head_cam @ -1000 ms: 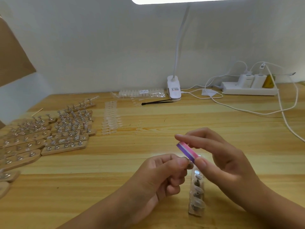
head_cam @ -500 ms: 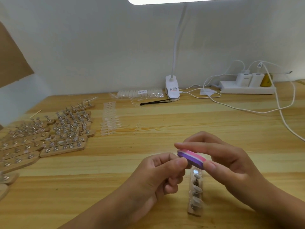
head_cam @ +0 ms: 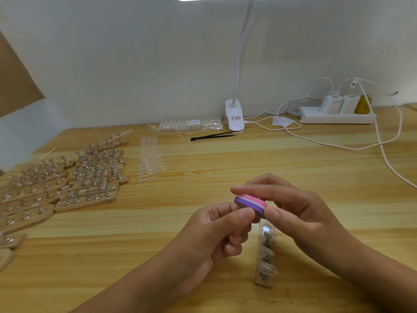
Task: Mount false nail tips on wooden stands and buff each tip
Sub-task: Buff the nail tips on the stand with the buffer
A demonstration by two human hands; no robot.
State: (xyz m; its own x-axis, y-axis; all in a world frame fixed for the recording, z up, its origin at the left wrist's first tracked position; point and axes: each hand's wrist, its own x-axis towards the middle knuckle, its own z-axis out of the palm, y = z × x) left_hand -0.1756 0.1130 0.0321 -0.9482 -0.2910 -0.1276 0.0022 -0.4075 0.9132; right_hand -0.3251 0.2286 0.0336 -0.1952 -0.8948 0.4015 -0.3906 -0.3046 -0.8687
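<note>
Pale wood table (head_cam: 248, 159), white wall (head_cam: 135, 64), clip lamp (head_cam: 234, 116), power strip (head_cam: 336, 118), wooden stands (head_cam: 88, 203)

The buffer (head_cam: 250, 205) is banded pink, white and purple. The desk (head_cam: 203, 279) is pale yellow wood with brown grain streaks. The lamp (head_cam: 234, 117) and power strip (head_cam: 336, 117) are white; the tweezers (head_cam: 212, 135) are black.

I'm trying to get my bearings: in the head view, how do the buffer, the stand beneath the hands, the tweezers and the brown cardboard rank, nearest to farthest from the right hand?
1. Buffer: pinched in the right hand itself.
2. Stand: on the table just below it.
3. Tweezers: toward the back, left of centre.
4. Cardboard: far left edge.
</note>
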